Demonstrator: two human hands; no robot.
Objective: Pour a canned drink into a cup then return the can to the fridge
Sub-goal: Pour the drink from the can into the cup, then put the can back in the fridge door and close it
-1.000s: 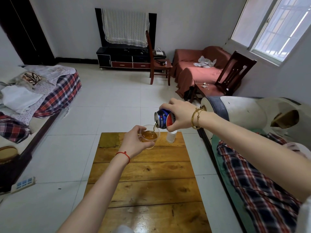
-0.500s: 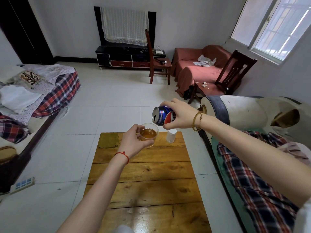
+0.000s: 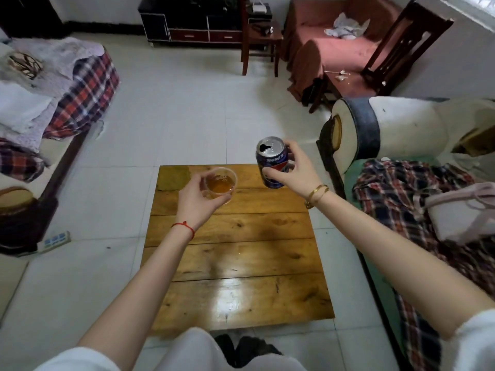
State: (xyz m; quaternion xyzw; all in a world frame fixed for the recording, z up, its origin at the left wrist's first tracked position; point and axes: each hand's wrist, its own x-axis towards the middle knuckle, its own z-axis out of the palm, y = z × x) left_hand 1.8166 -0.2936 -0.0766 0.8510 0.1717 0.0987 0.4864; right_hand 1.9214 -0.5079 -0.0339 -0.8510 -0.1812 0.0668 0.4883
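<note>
Nearest: white-clad knees and dark shoes (image 3: 247,349) at the bottom edge, just short of the near edge of a low wooden table (image 3: 235,263) of glossy planks. Both bare forearms reach out over it. Left hand (image 3: 199,196), red string on wrist, fingers curled round a clear plastic cup (image 3: 221,183) holding amber drink, carried above the table's far left part. Right hand (image 3: 292,174), gold bangles on wrist, grips a blue can (image 3: 272,163) by its side; can near upright, tilted slightly, opened top showing, held just right of the cup, the two apart. Right: sofa with plaid cloth (image 3: 401,188) and pale bag (image 3: 460,212). Left: bed with plaid blanket (image 3: 85,95). Far: wooden chair (image 3: 258,36), dark TV cabinet (image 3: 192,25), red-covered armchair (image 3: 329,44).
</note>
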